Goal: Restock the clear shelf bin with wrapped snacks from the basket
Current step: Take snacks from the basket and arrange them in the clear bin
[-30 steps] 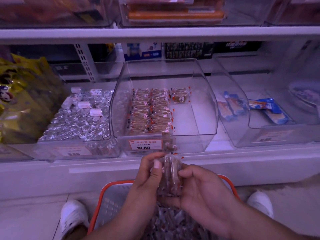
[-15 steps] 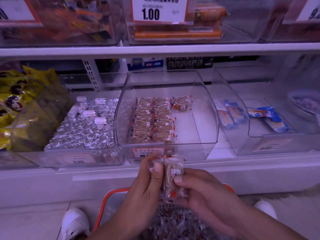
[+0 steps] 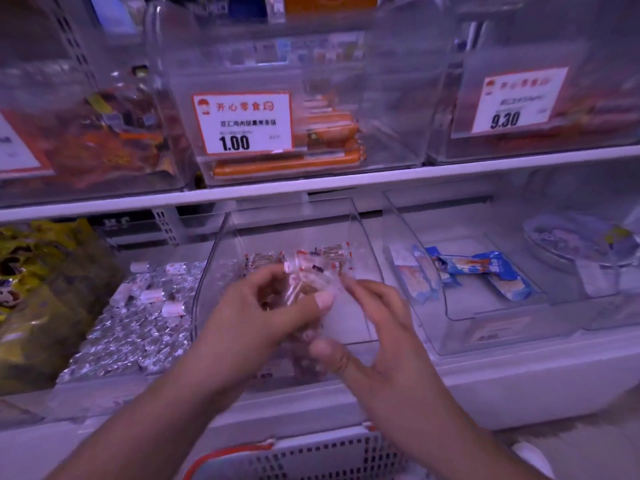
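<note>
Left hand point(image 3: 252, 306): fingers curled, thumb pressed across the front of a small bunch of wrapped snacks point(image 3: 304, 275); grip closed on the bunch, which is blurred by motion, count not legible. Right hand point(image 3: 377, 327): fingers spread and fairly straight, fingertips point(image 3: 346, 282) at the right edge of the bunch's clear wrapping, thumb pointing left beneath it; whether this hand holds or only touches the wrappers cannot be told. Both hands held over the front opening of the clear bin point(image 3: 207, 271), middle position on the lower shelf point(image 3: 519, 375). Bin contents: rows of like snacks point(image 3: 332, 252) along the left and rear, mostly hidden behind the hands; right part of the bin floor bare. Left neighbour: bin of foil-wrapped pieces point(image 3: 138, 327) with several white-wrapped ones on top. Further left: yellow bags point(image 3: 38, 282). Right neighbour: clear bin with blue-wrapped bars point(image 3: 485, 268). Far right: a round lidded tub point(image 3: 575, 240), details blurred. Upper shelf: clear bin of orange sausages point(image 3: 287, 161) bearing a price tag point(image 3: 244, 123) marked 1.00; to its right a second tag point(image 3: 519, 98) marked 9.30; to its left a bin of red-orange packets point(image 3: 104, 147). Basket point(image 3: 311, 459): red-rimmed, grey mesh, on the floor below the shelf at the lower frame edge, directly under the forearms; contents not visible.
</note>
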A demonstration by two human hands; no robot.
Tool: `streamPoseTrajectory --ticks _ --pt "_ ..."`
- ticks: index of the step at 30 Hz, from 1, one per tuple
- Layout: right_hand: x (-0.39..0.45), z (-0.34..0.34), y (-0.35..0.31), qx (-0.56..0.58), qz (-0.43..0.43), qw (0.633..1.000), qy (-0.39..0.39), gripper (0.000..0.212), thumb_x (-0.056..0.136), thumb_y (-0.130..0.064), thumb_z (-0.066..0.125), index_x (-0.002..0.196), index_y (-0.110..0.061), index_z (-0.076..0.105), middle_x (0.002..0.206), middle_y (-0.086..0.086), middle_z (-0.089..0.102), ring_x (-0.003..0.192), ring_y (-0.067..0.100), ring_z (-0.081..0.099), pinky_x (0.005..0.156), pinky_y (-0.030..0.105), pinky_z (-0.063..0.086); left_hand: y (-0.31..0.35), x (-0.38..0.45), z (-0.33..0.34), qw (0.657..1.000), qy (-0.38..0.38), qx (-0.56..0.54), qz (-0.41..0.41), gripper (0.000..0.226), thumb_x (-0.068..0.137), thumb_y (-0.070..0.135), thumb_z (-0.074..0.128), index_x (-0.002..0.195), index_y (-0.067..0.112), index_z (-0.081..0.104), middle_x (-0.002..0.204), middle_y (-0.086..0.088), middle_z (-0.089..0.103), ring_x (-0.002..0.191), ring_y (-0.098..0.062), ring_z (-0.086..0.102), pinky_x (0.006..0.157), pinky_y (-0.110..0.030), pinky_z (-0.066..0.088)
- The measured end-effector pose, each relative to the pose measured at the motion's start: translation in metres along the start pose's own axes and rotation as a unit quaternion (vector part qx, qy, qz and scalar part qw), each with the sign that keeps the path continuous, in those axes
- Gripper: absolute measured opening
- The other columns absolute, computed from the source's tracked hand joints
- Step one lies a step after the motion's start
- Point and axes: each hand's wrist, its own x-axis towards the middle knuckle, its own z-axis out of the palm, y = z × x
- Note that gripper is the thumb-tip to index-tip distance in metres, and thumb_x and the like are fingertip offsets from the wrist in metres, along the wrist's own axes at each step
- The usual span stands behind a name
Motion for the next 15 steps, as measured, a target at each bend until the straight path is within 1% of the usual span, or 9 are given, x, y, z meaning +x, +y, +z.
streamPoseTrajectory --ticks 1,3,5,6,7,9,11,13,15 --pt "0.004 -0.008 0.004 -0.001 0.011 0.999 0.031 0.077 0.076 -0.075 0.053 0.141 -0.036 0.045 0.133 -0.027 0.038 0.131 -0.005 0.037 0.106 0.01 0.031 -0.001 0.015 0.0 0.999 0.011 0.023 0.025 0.052 0.063 0.043 0.09 0.105 0.019 0.07 0.096 -0.001 0.076 0.086 -0.015 0.073 0.073 -0.031 0.059" --pt "0.012 -0.021 0.015 0.026 0.046 0.993 0.106 0.057 0.084 -0.066 0.053 0.132 -0.036 0.054 0.128 -0.022 0.049 0.124 -0.001 0.048 0.105 0.022 0.039 -0.014 0.054 0.003 0.99 0.015 0.127 0.065 0.05 0.06 0.039 0.093 0.1 0.021 0.068 0.087 0.009 0.076 0.077 -0.004 0.071 0.071 -0.018 0.055" --pt "0.019 -0.03 0.023 0.058 0.092 0.984 0.144 0.032 0.088 -0.057 0.057 0.117 -0.043 0.059 0.121 -0.02 0.057 0.115 0.0 0.054 0.098 0.023 0.044 -0.027 0.098 0.013 0.966 -0.03 0.243 0.077 0.05 0.059 0.034 0.093 0.098 0.022 0.064 0.084 0.01 0.072 0.075 0.003 0.068 0.073 -0.019 0.054" --pt "0.022 -0.032 0.027 0.065 0.108 0.981 0.15 0.022 0.089 -0.051 0.058 0.111 -0.047 0.058 0.119 -0.021 0.059 0.112 -0.002 0.055 0.095 0.021 0.044 -0.037 0.118 0.019 0.947 -0.061 0.305 0.085 0.051 0.059 0.035 0.093 0.099 0.022 0.063 0.085 0.01 0.069 0.076 0.005 0.065 0.073 -0.022 0.052" --pt "0.023 -0.033 0.031 0.065 0.118 0.979 0.151 0.017 0.09 -0.046 0.058 0.107 -0.05 0.057 0.118 -0.022 0.059 0.111 -0.003 0.055 0.094 0.02 0.044 -0.046 0.134 0.025 0.922 -0.088 0.365 0.09 0.052 0.06 0.037 0.091 0.101 0.023 0.063 0.087 0.01 0.067 0.077 0.005 0.064 0.074 -0.024 0.051" --pt "0.025 -0.035 0.039 0.058 0.136 0.977 0.153 0.019 0.09 -0.039 0.059 0.105 -0.05 0.055 0.116 -0.02 0.059 0.11 0.004 0.057 0.099 0.028 0.044 -0.064 0.162 0.035 0.876 -0.126 0.456 0.099 0.052 0.061 0.043 0.087 0.103 0.026 0.063 0.089 0.01 0.066 0.082 -0.005 0.065 0.08 -0.029 0.052" --pt "0.027 -0.037 0.044 0.045 0.151 0.977 0.144 0.023 0.091 -0.036 0.059 0.111 -0.046 0.054 0.116 -0.018 0.057 0.113 0.012 0.057 0.105 0.036 0.042 -0.078 0.182 0.044 0.835 -0.141 0.519 0.114 0.05 0.06 0.05 0.081 0.101 0.03 0.061 0.09 0.009 0.067 0.084 -0.012 0.067 0.081 -0.03 0.051" --pt "0.03 -0.036 0.047 0.032 0.155 0.978 0.133 0.027 0.09 -0.039 0.057 0.117 -0.042 0.055 0.116 -0.021 0.054 0.115 0.012 0.055 0.107 0.035 0.04 -0.089 0.195 0.048 0.808 -0.146 0.555 0.134 0.049 0.063 0.058 0.075 0.099 0.03 0.06 0.093 0.006 0.068 0.085 -0.017 0.066 0.077 -0.031 0.049" --pt "0.033 -0.035 0.046 0.025 0.152 0.979 0.13 0.036 0.086 -0.044 0.055 0.122 -0.038 0.058 0.118 -0.022 0.053 0.115 0.009 0.054 0.107 0.034 0.04 -0.097 0.202 0.049 0.792 -0.159 0.565 0.168 0.049 0.068 0.066 0.068 0.096 0.026 0.06 0.09 0.006 0.065 0.085 -0.02 0.061 0.075 -0.033 0.047"
